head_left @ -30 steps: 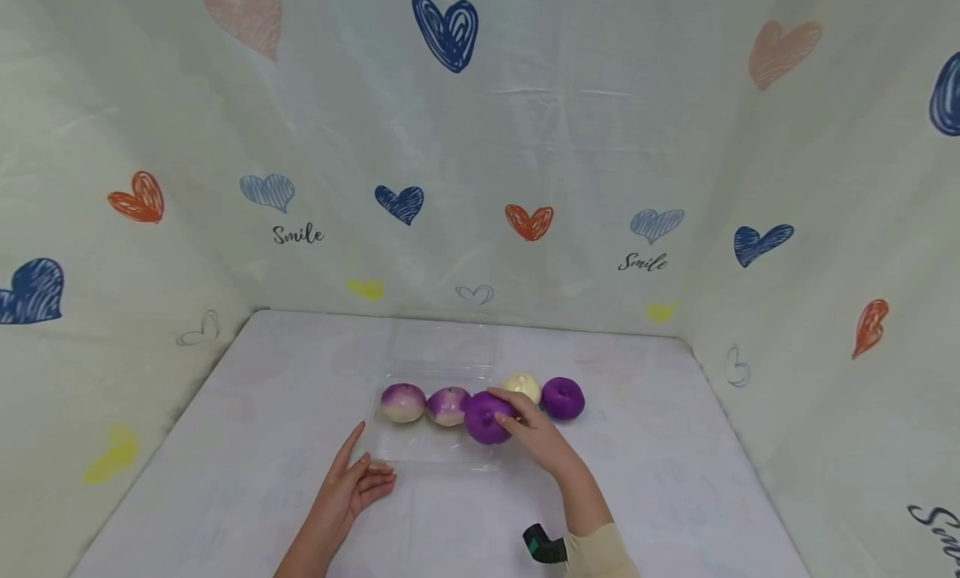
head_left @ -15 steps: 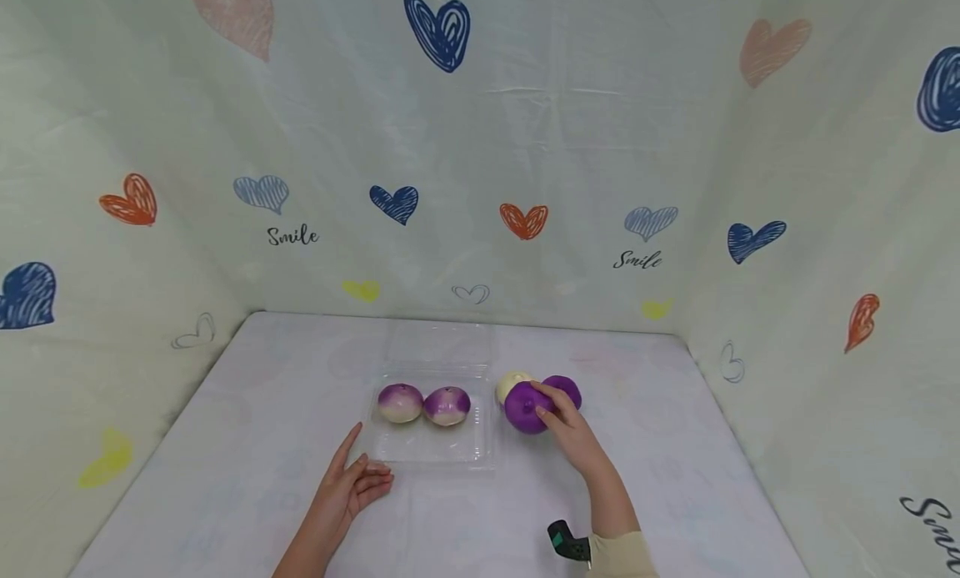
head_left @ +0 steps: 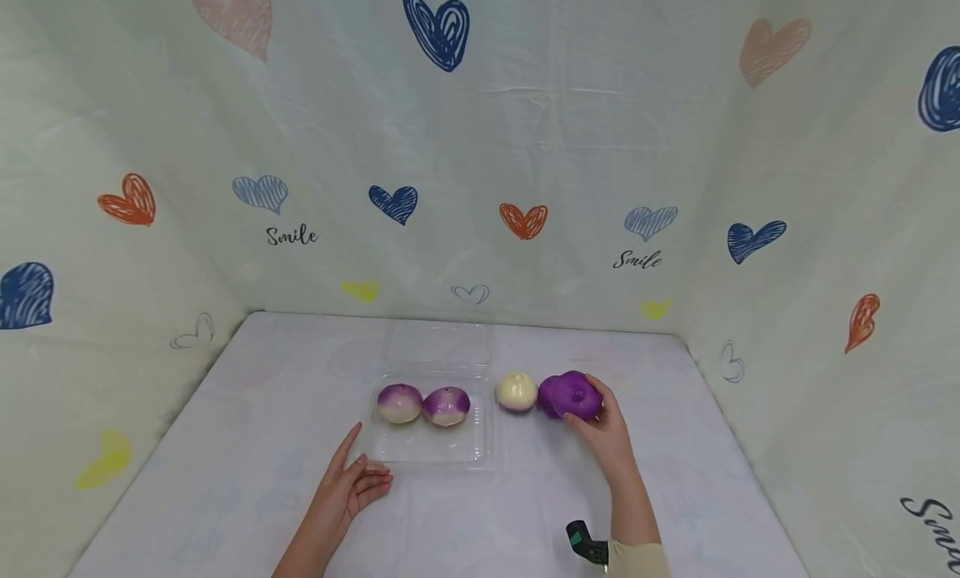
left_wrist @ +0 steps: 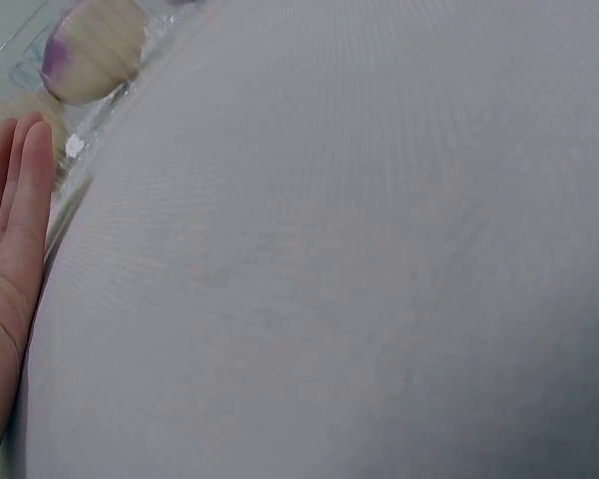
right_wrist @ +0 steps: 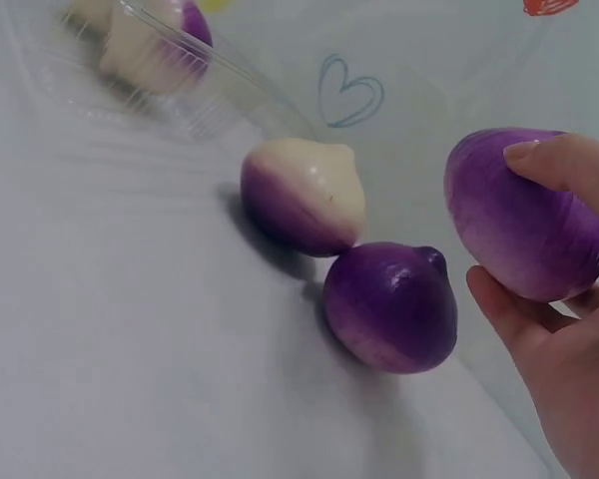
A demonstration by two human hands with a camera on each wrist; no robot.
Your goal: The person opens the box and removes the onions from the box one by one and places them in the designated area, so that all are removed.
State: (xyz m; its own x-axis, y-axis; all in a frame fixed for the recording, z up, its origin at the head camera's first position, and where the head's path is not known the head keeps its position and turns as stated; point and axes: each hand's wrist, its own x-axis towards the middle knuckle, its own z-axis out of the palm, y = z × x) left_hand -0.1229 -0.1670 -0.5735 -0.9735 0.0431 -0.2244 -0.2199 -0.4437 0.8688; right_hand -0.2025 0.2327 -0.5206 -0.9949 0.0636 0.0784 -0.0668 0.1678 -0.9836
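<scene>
My right hand (head_left: 611, 436) grips a purple turnip (head_left: 577, 394) between thumb and fingers, holding it above the table. In the right wrist view, the held turnip is apart from a second purple turnip (right_wrist: 389, 309) on the table, which touches a cream-and-purple turnip (right_wrist: 304, 195). Two white turnips with purple tops, the left one (head_left: 400, 404) and the right one (head_left: 447, 407), sit side by side in a clear plastic box (head_left: 442, 448). My left hand (head_left: 345, 490) lies at the box's front left corner, its index finger extended; whether it touches the box is unclear.
The box's transparent lid (head_left: 438, 344) lies folded back toward the rear wall. A white cloth covers the table (head_left: 675, 478). Behind it hangs a curtain (head_left: 585, 144) printed with hearts. A black device (head_left: 587, 543) is on my right wrist.
My right hand has carried the purple turnip from over the box's right side rightward, past the cream turnip, to beside the other purple one. The left hand has stayed in place.
</scene>
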